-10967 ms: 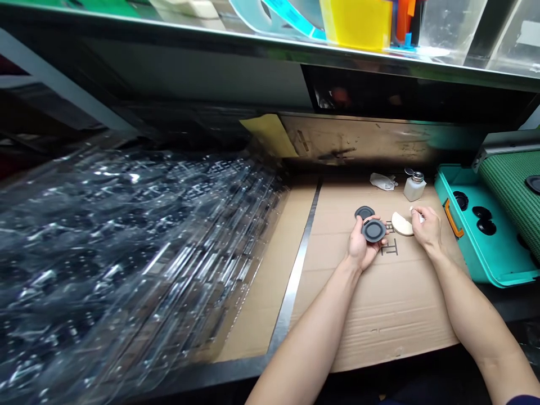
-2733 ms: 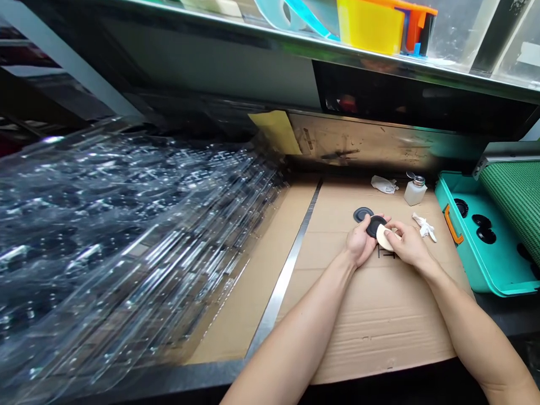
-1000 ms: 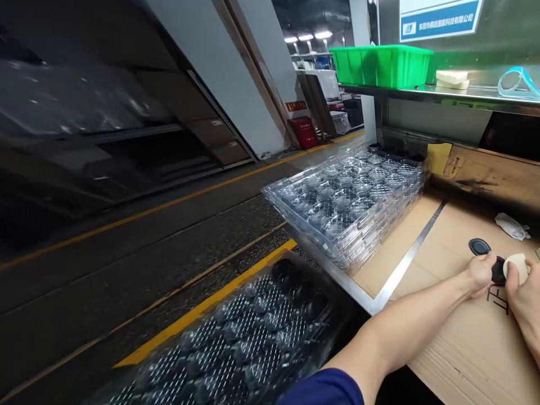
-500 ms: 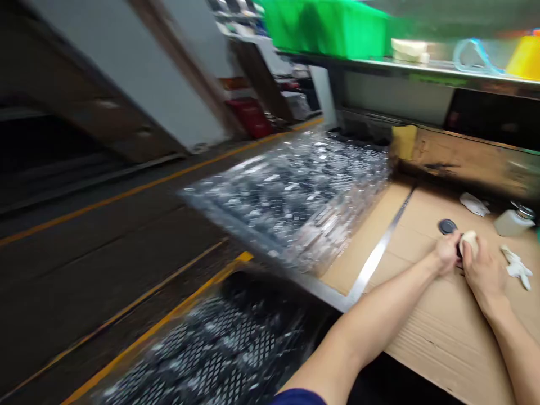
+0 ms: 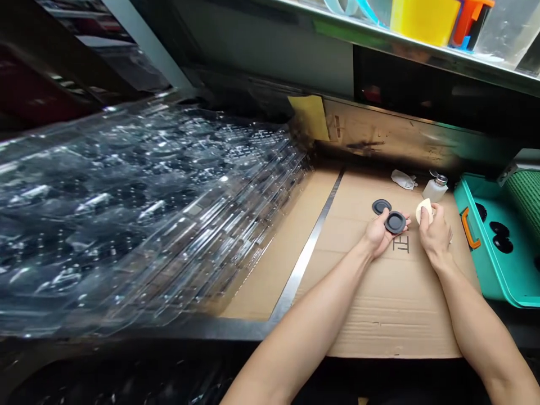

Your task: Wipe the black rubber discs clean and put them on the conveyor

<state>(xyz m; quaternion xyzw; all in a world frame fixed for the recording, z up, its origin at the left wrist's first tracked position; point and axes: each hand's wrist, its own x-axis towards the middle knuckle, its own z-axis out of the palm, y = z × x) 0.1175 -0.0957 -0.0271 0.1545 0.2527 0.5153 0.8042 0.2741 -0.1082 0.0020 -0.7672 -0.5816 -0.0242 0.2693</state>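
A round black disc with a raised rim (image 5: 395, 223) rests on the fingers of my left hand (image 5: 378, 233), the thumb at its edge. Another black disc (image 5: 381, 206) lies on the cardboard (image 5: 379, 315) just behind that hand. My right hand (image 5: 436, 233) pinches a pale cream sponge pad (image 5: 424, 212), held a little to the right of the disc and apart from it. Close behind the right hand stands a white pump bottle (image 5: 435, 187) with a metal top. A crumpled white cloth or glove (image 5: 404, 179) lies farther back.
Stacked clear plastic trays (image 5: 160, 225) fill the left side. A metal strip (image 5: 306, 256) runs along the cardboard. At the right is a teal bin (image 5: 489, 275) with an orange handle and glossy black pieces (image 5: 502, 243). A shelf with a yellow container (image 5: 424, 22) hangs above.
The view has swung right, bringing the teal bin into sight. My hands, close together before, are now apart, with the sponge pad away from the disc.
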